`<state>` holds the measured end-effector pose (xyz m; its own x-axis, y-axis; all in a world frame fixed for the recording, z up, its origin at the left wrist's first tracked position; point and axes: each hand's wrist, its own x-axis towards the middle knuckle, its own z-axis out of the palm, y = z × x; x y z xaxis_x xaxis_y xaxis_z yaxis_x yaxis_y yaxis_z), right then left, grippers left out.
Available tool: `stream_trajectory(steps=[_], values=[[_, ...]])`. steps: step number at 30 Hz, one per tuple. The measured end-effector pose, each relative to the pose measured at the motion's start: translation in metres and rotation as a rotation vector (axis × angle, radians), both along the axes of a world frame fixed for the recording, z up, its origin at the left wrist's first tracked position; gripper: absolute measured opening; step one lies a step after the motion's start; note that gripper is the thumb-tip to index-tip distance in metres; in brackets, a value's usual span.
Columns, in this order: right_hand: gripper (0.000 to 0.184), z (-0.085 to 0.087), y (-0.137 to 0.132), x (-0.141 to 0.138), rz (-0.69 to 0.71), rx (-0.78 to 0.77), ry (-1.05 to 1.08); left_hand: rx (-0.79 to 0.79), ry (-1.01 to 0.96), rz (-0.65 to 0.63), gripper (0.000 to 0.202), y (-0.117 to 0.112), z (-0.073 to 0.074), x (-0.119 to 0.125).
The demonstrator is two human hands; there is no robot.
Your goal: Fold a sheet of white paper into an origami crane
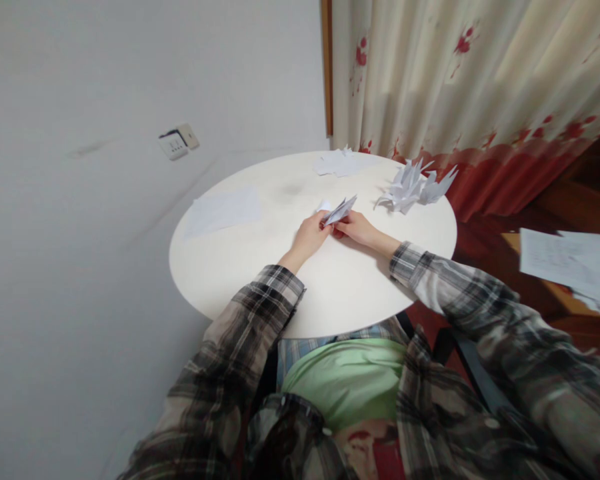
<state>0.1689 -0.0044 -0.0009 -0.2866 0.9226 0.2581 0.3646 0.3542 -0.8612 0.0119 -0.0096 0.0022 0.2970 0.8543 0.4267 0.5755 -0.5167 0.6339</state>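
Note:
A folded piece of white paper (341, 211) is held between my two hands, just above the middle of the round white table (350, 287). My left hand (311, 237) has its fingers closed on the paper's left side. From the right, my right hand (359, 228) pinches the lower edge of the same paper. Some fingertips are hidden behind and under it. The paper has several layers and a pointed upper right end. A small white flap of paper shows just behind my left fingers; I cannot tell whether it belongs to the held piece.
Several folded paper shapes with pointed tips (405, 188) cluster at the table's right rim. Flat paper sheets (225, 210) lie at the left, and more paper (337, 163) at the back. A wall (80, 233) borders the left side; a curtain (430, 87) hangs behind. Printed sheets (570, 263) lie right.

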Motion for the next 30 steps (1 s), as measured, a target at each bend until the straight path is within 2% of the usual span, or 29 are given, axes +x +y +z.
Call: stream_trajectory(steps=[30], values=[[0.014,0.0010,-0.0015,-0.0002,-0.006,0.003,-0.032,-0.014,-0.027,-0.009,0.029,-0.0009,-0.0006,0.0002]])
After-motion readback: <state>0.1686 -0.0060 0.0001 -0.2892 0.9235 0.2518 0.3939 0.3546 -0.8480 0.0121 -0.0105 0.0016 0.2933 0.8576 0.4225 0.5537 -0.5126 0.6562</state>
